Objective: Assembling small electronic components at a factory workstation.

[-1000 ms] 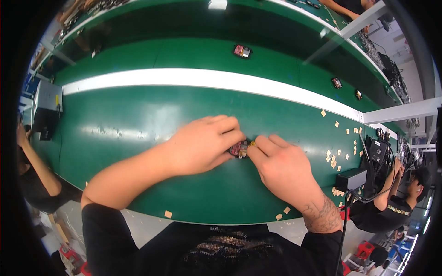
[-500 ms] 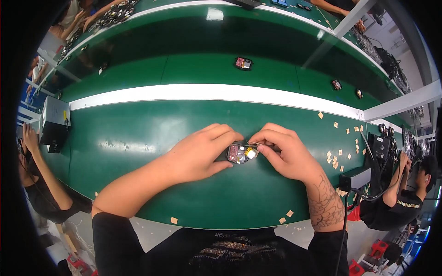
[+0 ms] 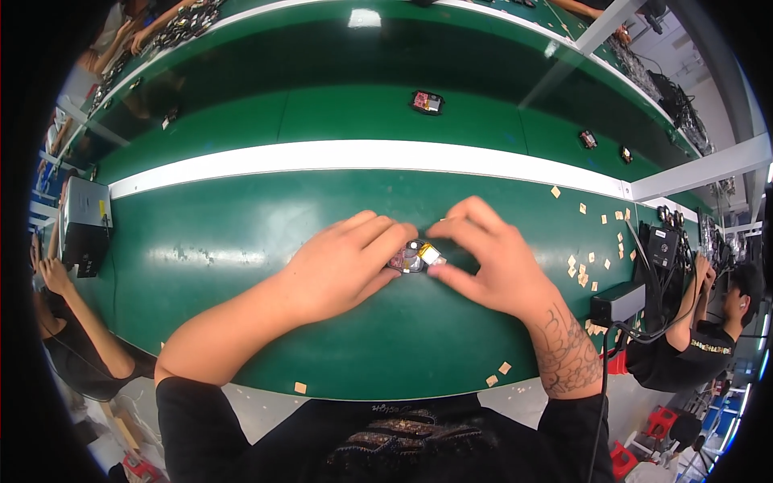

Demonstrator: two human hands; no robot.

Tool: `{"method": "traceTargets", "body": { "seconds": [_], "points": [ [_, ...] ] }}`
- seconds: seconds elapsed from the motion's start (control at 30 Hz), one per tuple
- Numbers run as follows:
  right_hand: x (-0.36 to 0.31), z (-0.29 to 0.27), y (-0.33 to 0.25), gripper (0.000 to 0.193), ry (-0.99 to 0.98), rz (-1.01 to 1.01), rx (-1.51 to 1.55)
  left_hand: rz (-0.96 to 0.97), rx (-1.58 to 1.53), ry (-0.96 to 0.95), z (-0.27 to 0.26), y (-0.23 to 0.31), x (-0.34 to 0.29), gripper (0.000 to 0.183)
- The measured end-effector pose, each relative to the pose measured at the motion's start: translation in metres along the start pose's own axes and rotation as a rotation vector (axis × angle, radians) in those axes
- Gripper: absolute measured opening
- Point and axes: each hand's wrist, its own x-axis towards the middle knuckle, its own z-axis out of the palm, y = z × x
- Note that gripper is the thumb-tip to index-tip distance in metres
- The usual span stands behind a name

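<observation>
Over the green tabletop my left hand (image 3: 342, 256) is closed on a small black electronic device (image 3: 409, 256), fingers along its far side and thumb along its near side. A red circuit board shows inside its uncovered casing. At the device's right end a small silver battery pack (image 3: 431, 255) with yellow tape sticks out at a slant. My right hand (image 3: 483, 256) stands open beside the battery. Its thumb is close to the battery's lower right corner, perhaps touching, while the index finger is held away above it.
Small pale square pieces (image 3: 583, 274) lie scattered at the right, near a black power adapter (image 3: 618, 303) with cables. Beyond the white rail (image 3: 362, 154), a similar device (image 3: 427, 102) sits on a green surface. A grey box (image 3: 85, 213) stands left. Co-workers are at both sides.
My right index finger and thumb have spread apart from their pinch near the battery's upper edge. The battery now sits closer over the device, and the left hand covers more of the casing.
</observation>
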Motion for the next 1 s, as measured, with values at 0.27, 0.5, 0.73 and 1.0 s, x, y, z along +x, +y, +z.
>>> {"method": "traceTargets", "body": {
  "seconds": [0.27,0.5,0.73,1.0],
  "points": [
    [0.000,0.016,0.008,0.017,-0.038,0.001,0.116,0.056,-0.009,-0.020,0.000,-0.006,0.002,0.043],
    [0.004,0.018,-0.004,0.020,0.016,0.107,0.309,0.150,0.099,-0.061,-0.002,-0.010,0.003,0.027],
    [0.003,0.007,0.005,0.025,-0.136,0.011,0.339,0.172,0.147,-0.065,0.002,-0.010,-0.005,0.025],
    [-0.003,-0.008,-0.005,0.019,-0.177,0.064,0.176,0.203,0.197,-0.049,0.006,-0.010,-0.005,0.023]
  ]
}}
